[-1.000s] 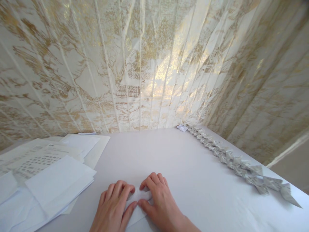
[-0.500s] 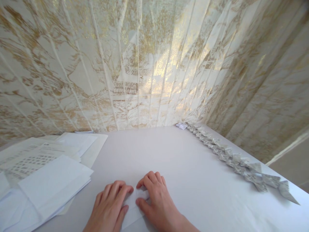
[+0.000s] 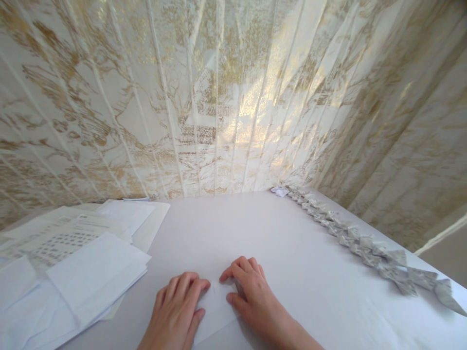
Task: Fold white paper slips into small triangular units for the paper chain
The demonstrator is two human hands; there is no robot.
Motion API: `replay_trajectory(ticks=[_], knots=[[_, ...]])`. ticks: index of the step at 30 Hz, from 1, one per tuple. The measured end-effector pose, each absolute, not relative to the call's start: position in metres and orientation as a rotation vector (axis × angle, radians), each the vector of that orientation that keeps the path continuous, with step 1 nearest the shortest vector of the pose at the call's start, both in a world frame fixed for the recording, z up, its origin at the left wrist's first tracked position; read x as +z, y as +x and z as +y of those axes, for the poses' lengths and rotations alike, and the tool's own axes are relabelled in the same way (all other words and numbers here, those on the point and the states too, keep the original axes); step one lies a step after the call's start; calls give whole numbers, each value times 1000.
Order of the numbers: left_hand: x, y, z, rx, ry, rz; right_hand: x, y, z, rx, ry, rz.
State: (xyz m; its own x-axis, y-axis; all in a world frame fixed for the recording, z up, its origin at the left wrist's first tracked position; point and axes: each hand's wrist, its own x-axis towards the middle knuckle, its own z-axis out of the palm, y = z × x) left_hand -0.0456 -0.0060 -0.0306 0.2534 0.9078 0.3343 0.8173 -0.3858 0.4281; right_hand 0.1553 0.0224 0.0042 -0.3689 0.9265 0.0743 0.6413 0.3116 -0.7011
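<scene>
A small white sheet of paper (image 3: 216,308) lies on the white table between my hands, with a faint crease line across its lower part. My left hand (image 3: 177,304) rests along its left side, fingers curled and thumb pressing on the edge. On the right side, my right hand (image 3: 251,289) has its bent fingertips at the far corner and its thumb at the right edge. Both hands hold the paper down against the tabletop. The near end of the sheet runs out of view at the bottom.
A loose stack of white and printed papers (image 3: 98,272) covers the left of the table (image 3: 219,233). Along the right edge runs a chain of folded paper pieces (image 3: 365,248), with a white folded piece (image 3: 279,191) at its far end. Patterned curtains (image 3: 204,97) hang behind.
My right hand has moved slightly away from my left, baring more of the paper between them. The whole view has shifted a little, so everything appears farther right.
</scene>
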Motion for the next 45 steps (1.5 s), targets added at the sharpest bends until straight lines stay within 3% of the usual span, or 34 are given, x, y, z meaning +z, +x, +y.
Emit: replay_trajectory(ticks=[16,45], knots=[[-43,-36,-8,954,2396,1682,-4,137,16,721,-1362,-2063],[-25,-34,-6,835,2458,1423,8,172,28,841,-1383,-2120]])
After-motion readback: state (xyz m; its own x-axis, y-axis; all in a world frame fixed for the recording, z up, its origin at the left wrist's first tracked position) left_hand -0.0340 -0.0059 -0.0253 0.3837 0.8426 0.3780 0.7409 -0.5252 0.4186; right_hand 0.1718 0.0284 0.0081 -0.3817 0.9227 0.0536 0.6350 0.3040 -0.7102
